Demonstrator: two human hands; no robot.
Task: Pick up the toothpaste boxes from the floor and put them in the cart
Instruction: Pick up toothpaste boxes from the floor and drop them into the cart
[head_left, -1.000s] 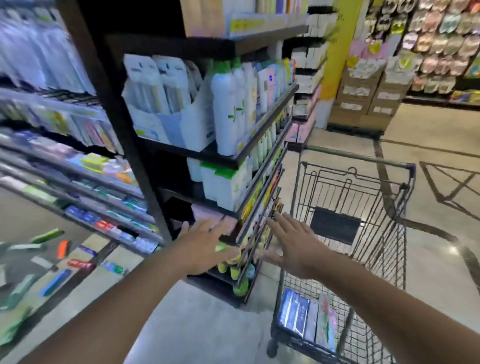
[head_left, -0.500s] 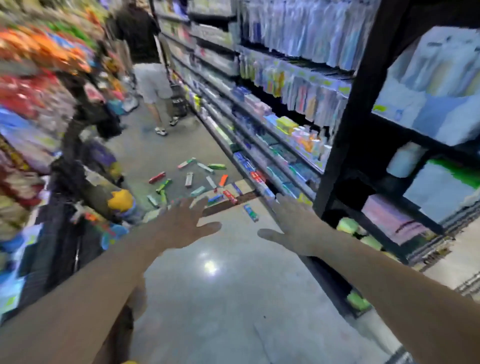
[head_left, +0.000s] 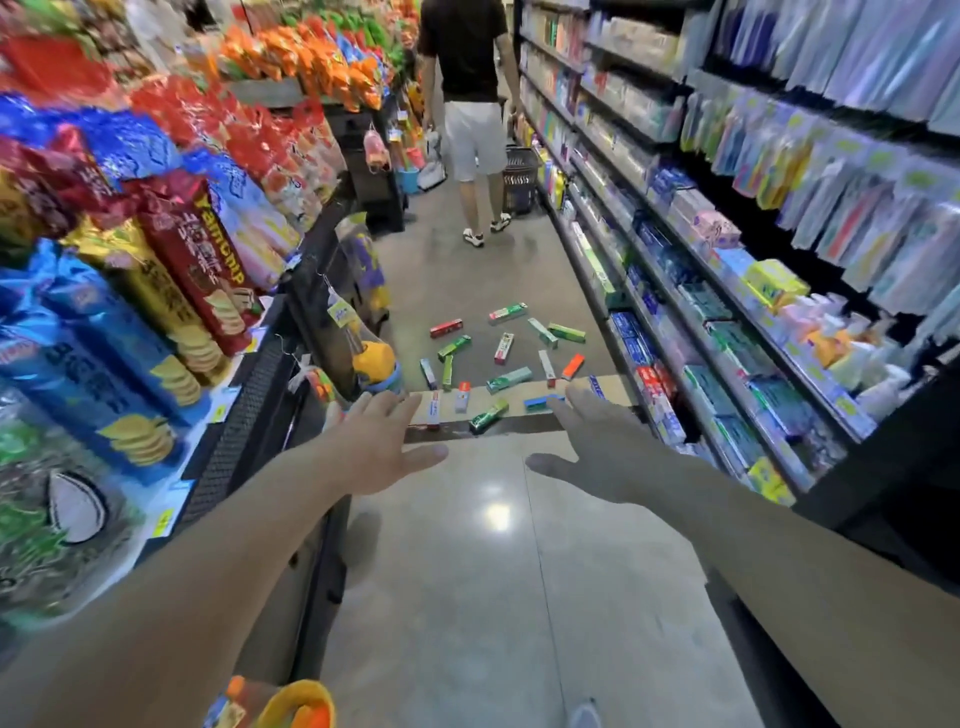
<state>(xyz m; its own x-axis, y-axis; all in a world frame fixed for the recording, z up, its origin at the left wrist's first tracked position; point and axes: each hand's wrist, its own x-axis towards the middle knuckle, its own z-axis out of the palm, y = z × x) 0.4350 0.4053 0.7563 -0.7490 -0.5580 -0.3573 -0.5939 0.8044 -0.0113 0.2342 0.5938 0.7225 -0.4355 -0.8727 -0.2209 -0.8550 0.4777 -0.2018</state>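
1. Left hand (head_left: 382, 447): extended forward above the floor, palm down, fingers spread and straight, holding nothing.
2. Right hand (head_left: 597, 449): likewise extended, palm down, fingers spread, thumb pointing inward; it grips nothing.
3. Scattered long cardboard toothpaste boxes (head_left: 506, 358), in green, red, white and blue: lying flat on the polished grey concrete floor (head_left: 498, 597) of the aisle, ahead of both hands and apart from them. Several of the nearest rest on a flat tan strip with a dark front edge (head_left: 519, 402) running across the aisle.
4. One green box (head_left: 489, 416) lies across the dark edge of that strip, between the two hands in the view.
5. Dark shelving with boxed toothpaste and hanging packets (head_left: 727, 312): lines the right side of the aisle, just beside the spill.
6. Shelves of bright snack bags and crisp tubes (head_left: 156, 260): line the left side.
7. Person in a black top and white shorts (head_left: 467, 104): standing further down the aisle, well beyond the boxes, with a dark basket (head_left: 519, 179) on the floor beside them.
8. The cart does not appear in this view.
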